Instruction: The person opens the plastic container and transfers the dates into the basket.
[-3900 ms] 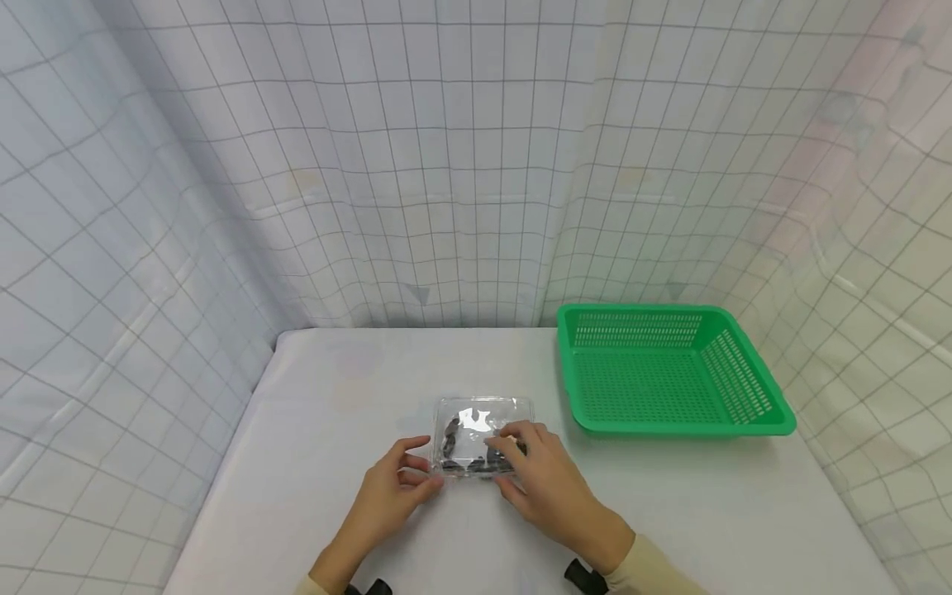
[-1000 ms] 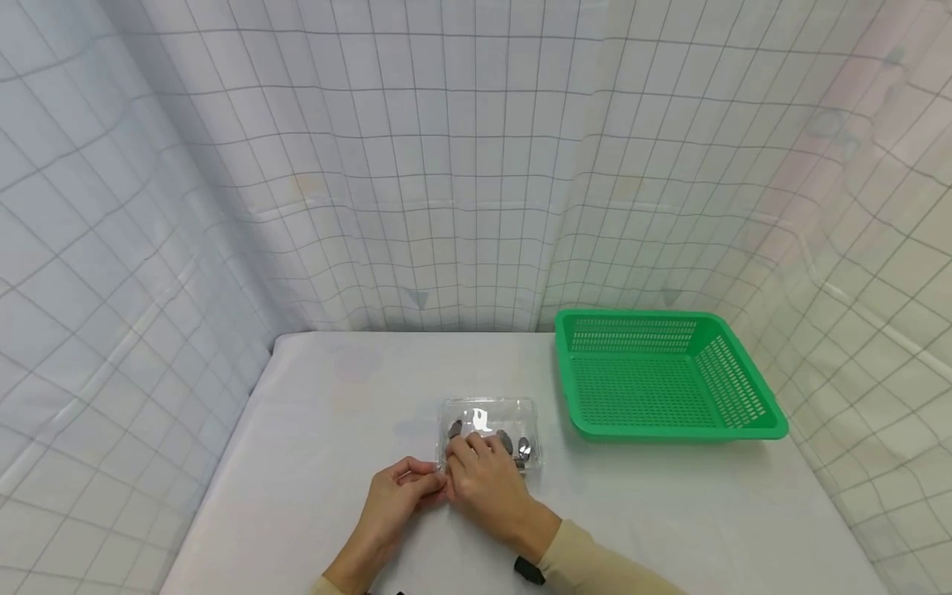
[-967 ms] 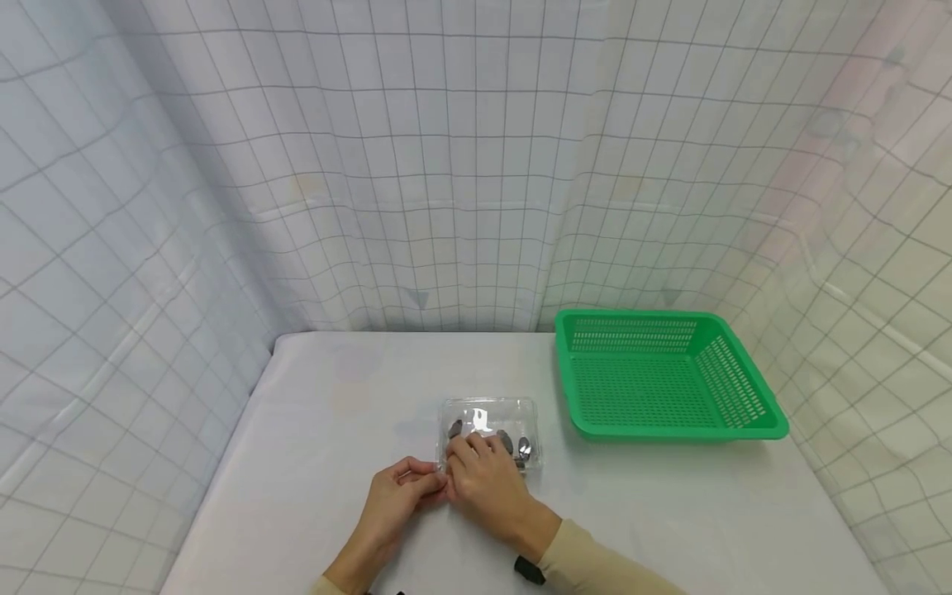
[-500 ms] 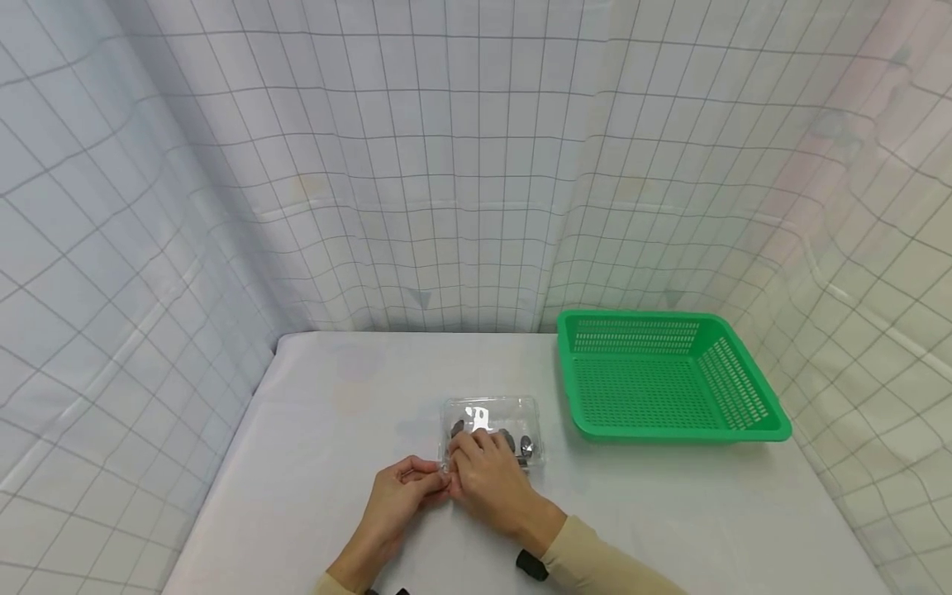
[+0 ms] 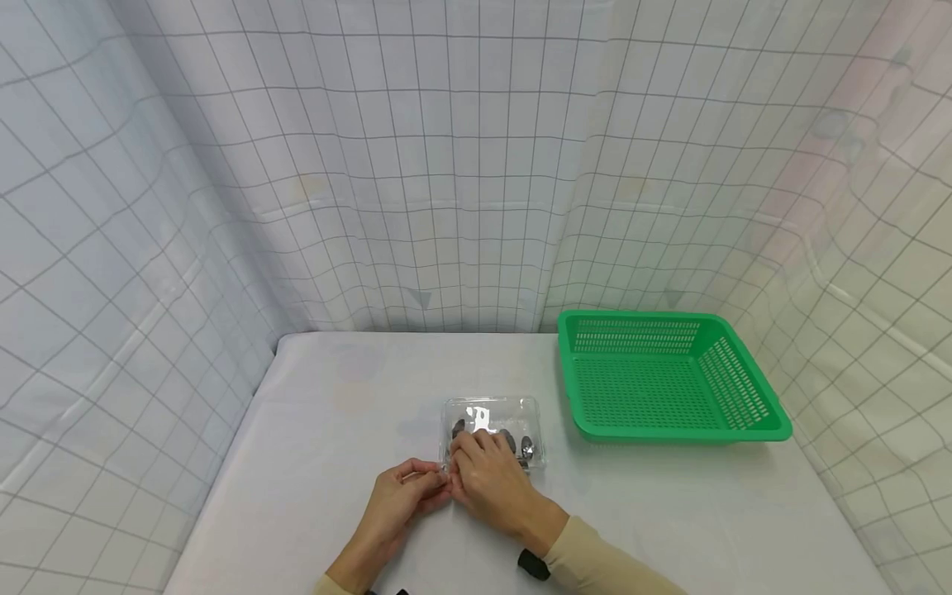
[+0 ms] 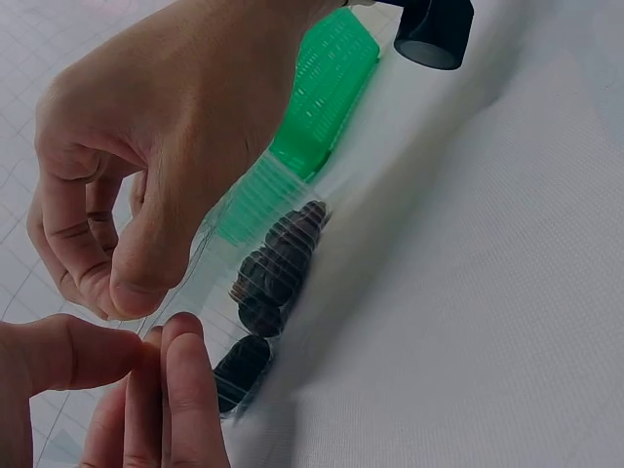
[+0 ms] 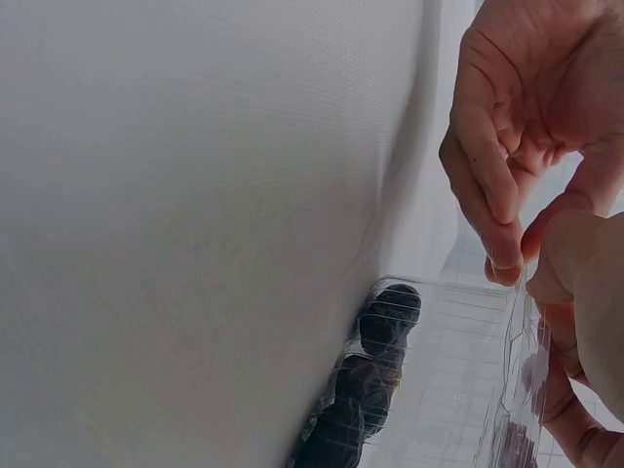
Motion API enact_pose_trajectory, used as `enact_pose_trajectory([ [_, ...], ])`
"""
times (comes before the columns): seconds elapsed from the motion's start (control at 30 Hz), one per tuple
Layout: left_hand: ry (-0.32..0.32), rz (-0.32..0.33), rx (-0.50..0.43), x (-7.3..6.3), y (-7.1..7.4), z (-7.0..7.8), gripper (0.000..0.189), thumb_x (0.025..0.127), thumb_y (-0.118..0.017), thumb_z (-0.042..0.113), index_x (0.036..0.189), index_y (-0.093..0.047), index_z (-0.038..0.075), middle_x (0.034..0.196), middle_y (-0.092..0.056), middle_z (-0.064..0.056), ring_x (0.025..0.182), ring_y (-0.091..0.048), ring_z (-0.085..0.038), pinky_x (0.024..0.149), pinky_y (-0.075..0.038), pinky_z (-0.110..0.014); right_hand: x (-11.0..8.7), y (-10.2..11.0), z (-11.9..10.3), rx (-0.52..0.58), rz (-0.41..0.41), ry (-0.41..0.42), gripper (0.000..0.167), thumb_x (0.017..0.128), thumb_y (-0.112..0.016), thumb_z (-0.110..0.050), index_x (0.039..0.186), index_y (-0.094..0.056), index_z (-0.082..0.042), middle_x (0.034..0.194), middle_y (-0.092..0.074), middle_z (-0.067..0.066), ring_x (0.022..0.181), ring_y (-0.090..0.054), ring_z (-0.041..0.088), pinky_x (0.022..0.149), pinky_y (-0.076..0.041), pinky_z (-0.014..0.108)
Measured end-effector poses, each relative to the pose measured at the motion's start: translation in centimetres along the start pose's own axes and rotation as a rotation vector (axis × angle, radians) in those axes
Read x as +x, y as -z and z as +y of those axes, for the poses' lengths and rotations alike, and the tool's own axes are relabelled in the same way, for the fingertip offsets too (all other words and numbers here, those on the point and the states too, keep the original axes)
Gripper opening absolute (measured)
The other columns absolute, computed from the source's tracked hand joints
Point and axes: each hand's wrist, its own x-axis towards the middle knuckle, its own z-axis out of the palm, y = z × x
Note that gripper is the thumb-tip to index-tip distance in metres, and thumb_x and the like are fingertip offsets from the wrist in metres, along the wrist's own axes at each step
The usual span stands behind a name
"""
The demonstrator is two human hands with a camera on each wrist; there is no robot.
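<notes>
A clear plastic clamshell box (image 5: 491, 413), with several dark oval pieces (image 5: 526, 447) inside, lies on the white table. Its lid is down over the pieces. My left hand (image 5: 402, 496) is at the front left corner, thumb and fingertips pinching the rim. My right hand (image 5: 491, 483) reaches across the front, fingers bent over the lid and thumb at the same corner, gripping the edge. In the left wrist view the right hand (image 6: 166, 136) is above the left fingertips (image 6: 185, 370). The right wrist view shows the dark pieces (image 7: 361, 390) along the bottom of the box.
A green plastic basket (image 5: 669, 434) with slotted sides stands at the back right of the table (image 5: 335, 397). White grid-patterned curtains (image 5: 476, 165) surround the table at the back and both sides.
Earlier, my right hand was at the box's right side and my left hand beside its left edge. My right hand has since moved left to the front left corner; the last second shows little movement.
</notes>
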Motion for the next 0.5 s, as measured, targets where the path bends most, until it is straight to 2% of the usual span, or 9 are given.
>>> enact_pose_trajectory([
  [0.13,0.006,-0.011,-0.013,0.03,0.02,0.16,0.021,0.106,-0.077,0.0,0.123,-0.072,-0.01,0.098,-0.087,-0.005,0.09,-0.085,-0.013,0.084,-0.07,-0.026,0.03,0.0,0.11,0.017,0.019,-0.004,0.025,0.088,-0.098,-0.026,0.092,-0.073,-0.023,0.116,-0.073,-0.007,0.099,-0.066,0.015,0.084,-0.052,0.031],
  [0.33,-0.009,-0.004,-0.008,0.08,0.09,0.22,0.016,0.107,-0.076,0.001,0.119,-0.073,-0.01,0.099,-0.087,-0.006,0.092,-0.085,-0.014,0.084,-0.07,-0.026,-0.05,-0.37,-0.24,0.079,0.106,-0.021,0.022,0.084,-0.104,-0.023,0.089,-0.082,-0.021,0.107,-0.072,-0.006,0.093,-0.066,0.015,0.082,-0.054,0.032],
  [0.5,-0.003,0.002,0.002,-0.01,0.08,0.24,0.014,0.106,-0.077,0.0,0.116,-0.074,-0.008,0.099,-0.087,-0.005,0.091,-0.084,-0.013,0.084,-0.07,-0.026,0.08,-0.44,-0.72,-0.001,0.126,-0.005,0.021,0.086,-0.103,-0.022,0.09,-0.082,-0.017,0.106,-0.072,-0.006,0.094,-0.066,0.015,0.084,-0.056,0.032],
])
